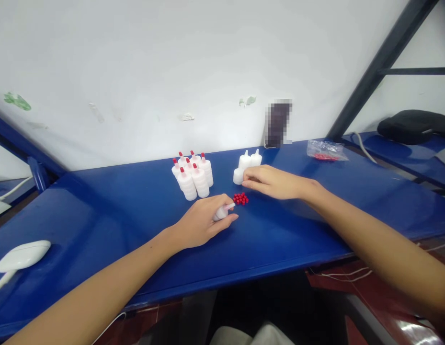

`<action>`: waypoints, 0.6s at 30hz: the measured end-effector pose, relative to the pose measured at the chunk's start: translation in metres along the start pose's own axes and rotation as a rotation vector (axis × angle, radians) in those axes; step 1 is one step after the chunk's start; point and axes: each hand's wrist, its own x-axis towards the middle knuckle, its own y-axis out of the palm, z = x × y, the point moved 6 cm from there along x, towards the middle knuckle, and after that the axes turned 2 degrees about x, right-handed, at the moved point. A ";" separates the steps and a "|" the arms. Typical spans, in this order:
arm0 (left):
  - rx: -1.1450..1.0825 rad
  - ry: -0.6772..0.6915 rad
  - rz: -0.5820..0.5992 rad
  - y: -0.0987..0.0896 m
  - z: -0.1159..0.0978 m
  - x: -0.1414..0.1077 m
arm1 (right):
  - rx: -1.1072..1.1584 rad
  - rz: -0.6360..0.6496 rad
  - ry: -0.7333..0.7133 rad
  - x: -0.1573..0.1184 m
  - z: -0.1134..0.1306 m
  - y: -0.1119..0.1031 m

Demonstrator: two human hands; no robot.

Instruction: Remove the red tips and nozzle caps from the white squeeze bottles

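Note:
My left hand (200, 220) is wrapped round a white squeeze bottle (221, 213), whose bare nozzle pokes out between thumb and forefinger. The bottle's lower part is hidden by the hand. Small red caps (241, 198) lie in a pile just past the left fingertips. My right hand (268, 181) has its fingers curled together against a short white shape (238, 176), seemingly part of a bottle. What those fingers hold, if anything, is hidden. Behind them stand white bottles with uncapped nozzles (256, 158). Several bottles with red tips (191, 177) stand upright in a cluster to the left.
The blue table (136, 211) runs up to a white wall. A clear plastic bag (326, 151) with red pieces lies at the right rear. A pixelated dark upright object (277, 123) leans at the wall. A white rounded device (23, 256) with a cable lies at the left edge.

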 end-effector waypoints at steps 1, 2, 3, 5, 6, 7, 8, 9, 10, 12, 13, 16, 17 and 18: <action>0.006 -0.005 0.008 0.001 0.001 0.000 | -0.008 0.032 0.036 0.000 -0.005 0.000; 0.010 -0.010 0.015 0.001 0.001 0.000 | -0.015 0.052 0.070 -0.001 -0.009 0.000; 0.013 -0.015 0.019 0.001 0.001 0.000 | -0.024 0.066 0.098 -0.002 -0.013 0.000; 0.014 -0.023 0.026 0.001 0.001 -0.001 | -0.053 0.093 0.143 -0.002 -0.018 0.001; 0.012 -0.029 0.032 0.001 0.002 -0.001 | -0.067 0.113 0.161 -0.003 -0.019 0.003; 0.010 -0.034 0.037 0.002 0.001 -0.001 | -0.077 0.132 0.174 -0.003 -0.021 0.006; 0.011 -0.038 0.042 0.002 0.001 -0.001 | -0.086 0.145 0.182 -0.004 -0.022 0.008; 0.013 -0.042 0.049 0.002 0.001 -0.001 | -0.091 0.151 0.185 -0.004 -0.022 0.010; 0.018 -0.045 0.054 0.002 0.001 -0.001 | -0.095 0.150 0.186 -0.004 -0.022 0.011; 0.030 -0.046 0.056 0.003 0.001 -0.001 | -0.099 0.139 0.183 -0.004 -0.021 0.012; 0.035 -0.045 0.054 0.003 0.001 -0.001 | -0.100 0.134 0.180 -0.004 -0.020 0.011; 0.040 -0.042 0.056 0.003 0.001 -0.001 | -0.106 0.147 0.172 -0.004 -0.016 0.009; 0.040 -0.043 0.057 0.004 0.001 -0.001 | -0.106 0.157 0.168 -0.004 -0.015 0.009; 0.042 -0.044 0.060 0.004 0.001 -0.001 | -0.102 0.167 0.163 -0.004 -0.013 0.010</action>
